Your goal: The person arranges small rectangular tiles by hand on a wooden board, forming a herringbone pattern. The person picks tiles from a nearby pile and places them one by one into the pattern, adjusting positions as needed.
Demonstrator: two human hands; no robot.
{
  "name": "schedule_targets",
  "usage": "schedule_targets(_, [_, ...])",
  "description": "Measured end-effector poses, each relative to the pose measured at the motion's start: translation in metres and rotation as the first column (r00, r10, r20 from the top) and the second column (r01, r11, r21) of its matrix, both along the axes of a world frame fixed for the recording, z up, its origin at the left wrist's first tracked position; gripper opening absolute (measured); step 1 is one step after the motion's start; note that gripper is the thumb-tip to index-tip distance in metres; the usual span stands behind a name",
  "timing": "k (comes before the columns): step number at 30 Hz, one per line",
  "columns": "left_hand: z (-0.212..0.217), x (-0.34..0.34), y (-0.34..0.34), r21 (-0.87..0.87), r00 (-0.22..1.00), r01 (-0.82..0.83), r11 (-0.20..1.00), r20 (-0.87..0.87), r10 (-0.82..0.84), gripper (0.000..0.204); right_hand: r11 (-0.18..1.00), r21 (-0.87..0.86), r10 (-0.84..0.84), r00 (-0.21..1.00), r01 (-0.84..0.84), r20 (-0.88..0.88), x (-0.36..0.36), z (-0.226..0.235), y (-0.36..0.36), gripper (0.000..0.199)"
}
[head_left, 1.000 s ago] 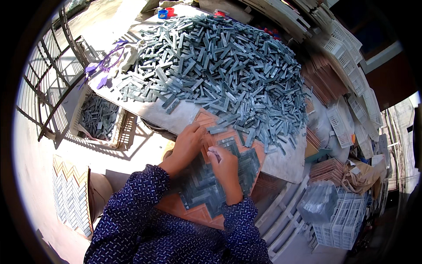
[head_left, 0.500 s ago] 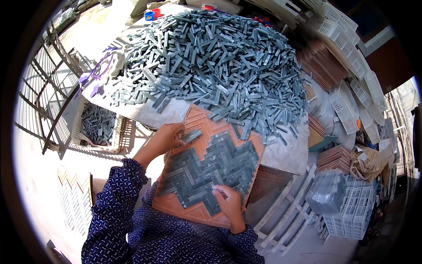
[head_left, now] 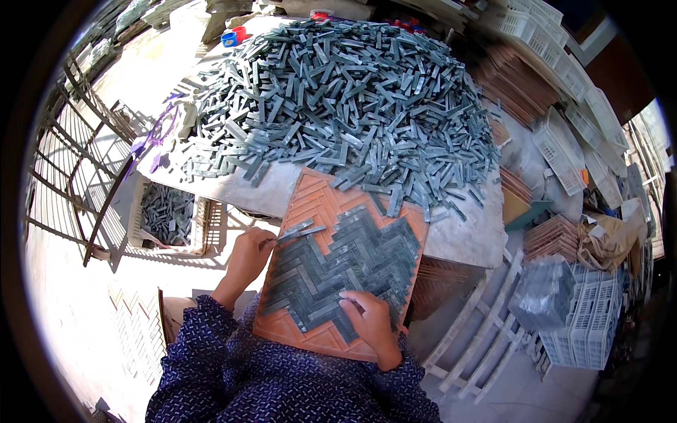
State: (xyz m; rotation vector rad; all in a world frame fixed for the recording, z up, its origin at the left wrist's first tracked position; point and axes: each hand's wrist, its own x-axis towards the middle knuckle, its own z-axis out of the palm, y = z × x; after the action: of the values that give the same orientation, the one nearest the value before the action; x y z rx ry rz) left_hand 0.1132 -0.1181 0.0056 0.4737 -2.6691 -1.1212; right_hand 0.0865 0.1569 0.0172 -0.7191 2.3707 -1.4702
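Note:
An orange grooved board point(head_left: 310, 190) leans from my lap toward the table edge. Dark green-grey stone strips point(head_left: 338, 257) fill much of it in a herringbone pattern. At the board's left edge, my left hand point(head_left: 250, 257) is closed, with a loose stone strip point(head_left: 293, 230) pinched at its fingertips. Another strip lies right beside that one, over the grooves. My right hand point(head_left: 372, 323) rests low on the board's right side, thumb and fingers drawn together over the laid strips. What it holds, if anything, is too small to make out.
A large heap of stone strips point(head_left: 331, 99) covers the table point(head_left: 465, 240) beyond the board. At left stands a crate point(head_left: 201, 225) of more strips. White plastic crates point(head_left: 575, 317) and stacked orange boards point(head_left: 553, 240) are at right, near a wooden pallet point(head_left: 472, 331).
My left hand has drawn back and down toward the board's left edge, the strip moving with it. My right hand stays at about the same spot on the board. The view has shifted slightly.

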Motion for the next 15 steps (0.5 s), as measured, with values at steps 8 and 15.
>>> schedule_targets(8, [-0.007, 0.007, 0.006, 0.094, 0.997, -0.079, 0.992, -0.020, 0.081, 0.010, 0.994, 0.074, 0.111, 0.842, -0.084, -0.528, -0.088, -0.012, -0.089, 0.027])
schedule_targets(15, [-0.004, 0.009, 0.005, 0.113, 0.998, -0.057, 0.992, -0.033, 0.061, 0.012, 0.977, 0.135, 0.211, 0.853, -0.166, -0.478, -0.102, -0.006, -0.090, 0.017])
